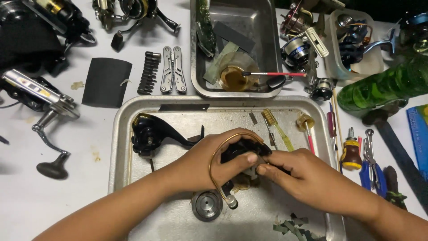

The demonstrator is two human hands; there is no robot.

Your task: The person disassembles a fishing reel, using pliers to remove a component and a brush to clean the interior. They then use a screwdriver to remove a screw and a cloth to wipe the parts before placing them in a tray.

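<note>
Scuffed matt metal tray [178, 223], glossy black plastic reel body [149, 131], coppery wire bail [216, 172]

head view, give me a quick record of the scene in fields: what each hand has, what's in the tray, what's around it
left hand: grips a black reel part with a curved gold wire looping over it
right hand: fingertips pinch the same part from the right
tray: black reel body, round metal spool, toothbrush
behind tray: metal pan with small brush
left of pan: folding pliers
right of tray: green bottle, stubby screwdriver
</note>
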